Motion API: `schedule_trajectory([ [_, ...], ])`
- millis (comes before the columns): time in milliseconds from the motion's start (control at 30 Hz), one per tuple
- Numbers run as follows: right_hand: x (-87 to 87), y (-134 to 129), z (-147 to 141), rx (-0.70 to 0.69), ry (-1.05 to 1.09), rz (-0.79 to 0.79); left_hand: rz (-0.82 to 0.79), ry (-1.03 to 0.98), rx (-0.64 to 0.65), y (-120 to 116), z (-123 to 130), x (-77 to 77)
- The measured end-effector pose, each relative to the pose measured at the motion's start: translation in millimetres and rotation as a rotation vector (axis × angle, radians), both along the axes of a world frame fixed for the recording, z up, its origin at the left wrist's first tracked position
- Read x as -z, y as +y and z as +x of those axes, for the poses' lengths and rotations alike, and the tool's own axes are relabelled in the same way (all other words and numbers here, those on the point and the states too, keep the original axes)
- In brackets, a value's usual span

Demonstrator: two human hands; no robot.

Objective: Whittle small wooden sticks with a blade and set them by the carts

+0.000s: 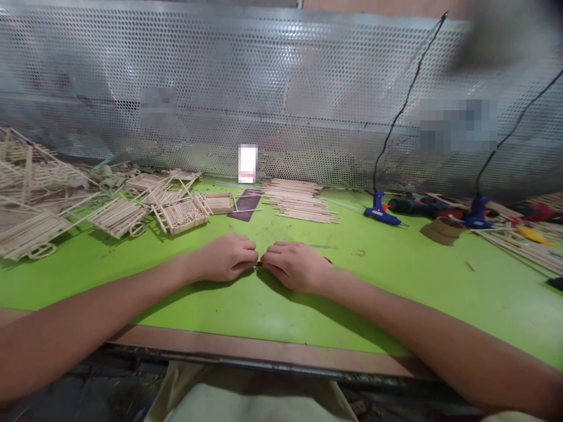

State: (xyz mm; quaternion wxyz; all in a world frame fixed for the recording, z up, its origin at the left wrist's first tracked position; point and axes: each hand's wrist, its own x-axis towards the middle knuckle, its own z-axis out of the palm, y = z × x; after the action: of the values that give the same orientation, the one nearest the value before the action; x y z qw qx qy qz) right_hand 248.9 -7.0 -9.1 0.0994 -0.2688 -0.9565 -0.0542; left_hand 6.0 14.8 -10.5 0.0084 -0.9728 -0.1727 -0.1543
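Note:
My left hand point(231, 257) rests low over the green tabletop with its fingers pinched together. What it holds, if anything, is hidden beneath the fingers. Just to its right, my right hand point(294, 265) is closed round a slim tool point(259, 264), mostly covered by the palm. The tool's dark thin tip shows in the narrow gap between both hands, and a red end peeks out by the right wrist. Beyond the hands lies a pile of thin wooden sticks point(301, 200), with a dark brown sheet point(245, 205) beside it.
Small stick-built carts point(182, 214) crowd the left side of the green table point(264, 322). Two blue glue guns, one nearer point(382, 210) and one farther right point(479, 212), stand with black cords running up. A brown round container point(442, 231) sits between them. A perforated metal screen point(264, 88) closes the back.

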Motion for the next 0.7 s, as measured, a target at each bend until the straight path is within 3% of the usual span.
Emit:
schedule_trajectory([
  [367, -5.7, -2, -10, 0.037, -0.047, -0.081, -0.036, 0.014, 0.021, -1, -6, -4.0],
  [533, -6.0, -5, -12, 0.064, -0.063, -0.056, 0.028, 0.037, -0.040, -4, -8, -3.7],
  [700, -5.0, -5, -11, 0.063, -0.093, -0.030, -0.039, 0.002, -0.140, -7, -5, -7.4],
])
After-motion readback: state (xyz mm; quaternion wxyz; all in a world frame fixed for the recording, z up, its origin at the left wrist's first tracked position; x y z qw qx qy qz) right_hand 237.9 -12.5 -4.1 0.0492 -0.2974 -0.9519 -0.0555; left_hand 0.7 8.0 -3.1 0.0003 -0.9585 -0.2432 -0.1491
